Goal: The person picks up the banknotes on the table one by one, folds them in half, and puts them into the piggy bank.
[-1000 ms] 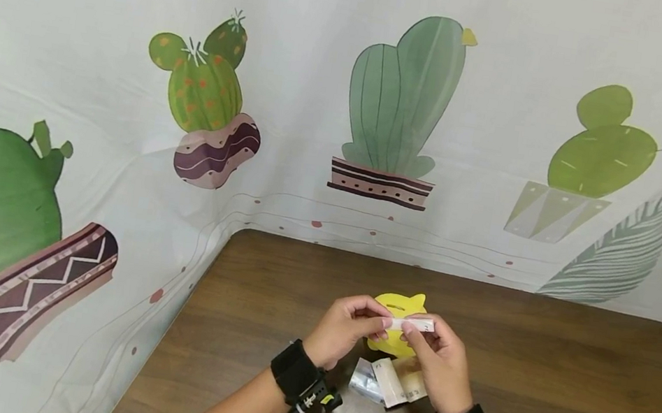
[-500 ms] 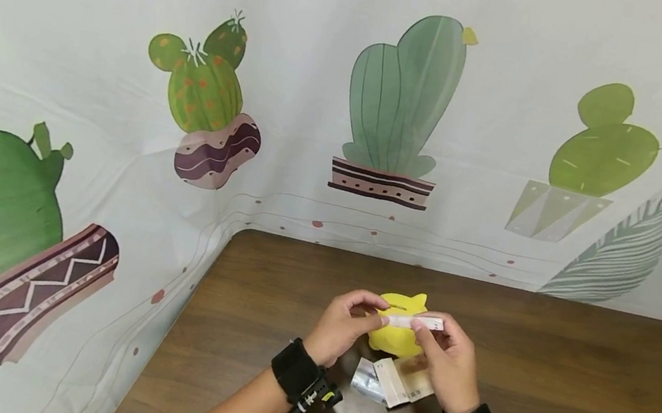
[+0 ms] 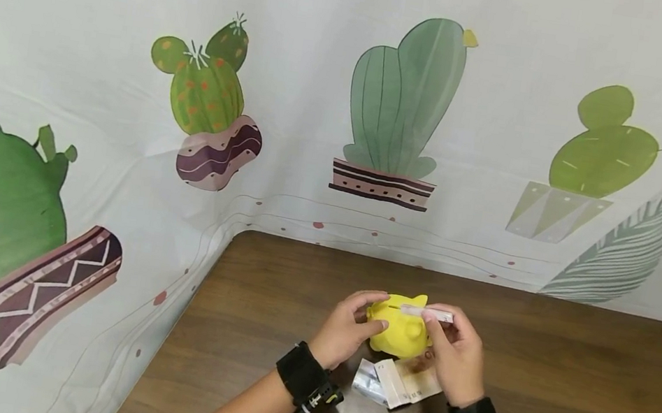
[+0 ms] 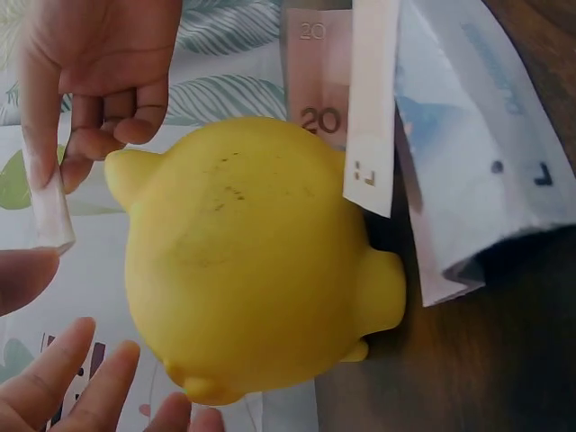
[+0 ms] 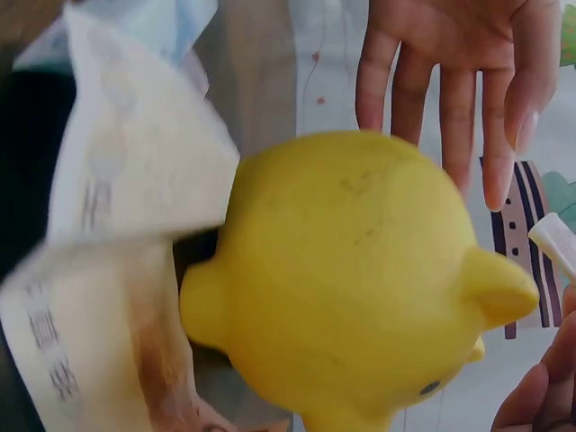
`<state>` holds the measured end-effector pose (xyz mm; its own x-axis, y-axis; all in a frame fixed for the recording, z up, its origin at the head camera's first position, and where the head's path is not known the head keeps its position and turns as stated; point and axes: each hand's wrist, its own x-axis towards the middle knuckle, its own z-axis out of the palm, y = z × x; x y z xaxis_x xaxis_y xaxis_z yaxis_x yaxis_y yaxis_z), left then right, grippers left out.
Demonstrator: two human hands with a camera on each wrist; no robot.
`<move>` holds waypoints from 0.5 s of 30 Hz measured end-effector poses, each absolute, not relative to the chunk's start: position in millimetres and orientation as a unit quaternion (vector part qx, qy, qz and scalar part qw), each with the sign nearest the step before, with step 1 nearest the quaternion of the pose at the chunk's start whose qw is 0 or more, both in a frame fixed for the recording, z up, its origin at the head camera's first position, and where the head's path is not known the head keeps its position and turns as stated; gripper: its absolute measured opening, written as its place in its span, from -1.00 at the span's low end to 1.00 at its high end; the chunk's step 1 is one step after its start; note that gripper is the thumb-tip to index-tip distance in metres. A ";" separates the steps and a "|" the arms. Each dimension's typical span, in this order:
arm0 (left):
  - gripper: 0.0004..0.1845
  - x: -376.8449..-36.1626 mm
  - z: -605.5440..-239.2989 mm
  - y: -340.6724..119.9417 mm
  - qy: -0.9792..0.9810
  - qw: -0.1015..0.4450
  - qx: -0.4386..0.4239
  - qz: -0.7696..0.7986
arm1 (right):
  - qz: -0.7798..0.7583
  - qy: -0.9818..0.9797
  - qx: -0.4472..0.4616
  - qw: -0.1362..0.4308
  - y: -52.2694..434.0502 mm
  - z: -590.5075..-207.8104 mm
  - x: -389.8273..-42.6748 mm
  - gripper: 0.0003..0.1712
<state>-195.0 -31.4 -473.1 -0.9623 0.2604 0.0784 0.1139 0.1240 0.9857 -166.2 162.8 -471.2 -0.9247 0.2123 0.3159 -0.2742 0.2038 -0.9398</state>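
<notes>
- Your left hand (image 3: 345, 328) was open, its fingers spread against the left side of the yellow piggy bank (image 3: 398, 327) standing on the wooden table (image 3: 567, 381).
- Your right hand (image 3: 455, 354) pinched a folded banknote (image 3: 427, 313) just over the bank's top slot; feeding it in looked to be the step in hand.
- Next, you probably needed to line the note's edge up with the slot.
- Loose banknotes (image 3: 398, 383) lay just in front of the bank.

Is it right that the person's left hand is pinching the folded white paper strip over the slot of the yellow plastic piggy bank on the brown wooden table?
Not quite: it is the right hand that pinches the folded white paper strip over the slot of the yellow plastic piggy bank on the brown wooden table. The left hand only steadies the bank's side. The head view shows this.
</notes>
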 end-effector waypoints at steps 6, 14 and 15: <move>-0.50 -194.5 -475.8 -31.0 0.752 0.079 0.134 0.641 | 0.592 -0.784 0.019 0.188 165.6 -476.0 -175.1 -0.84; -0.56 -195.1 -478.4 -31.3 0.754 0.075 0.140 0.638 | 0.564 -0.801 0.037 0.197 165.4 -483.3 -183.6 -0.86; -0.56 -195.3 -478.6 -31.4 0.758 0.073 0.142 0.633 | 0.560 -0.803 0.044 0.201 165.0 -483.7 -184.4 -0.86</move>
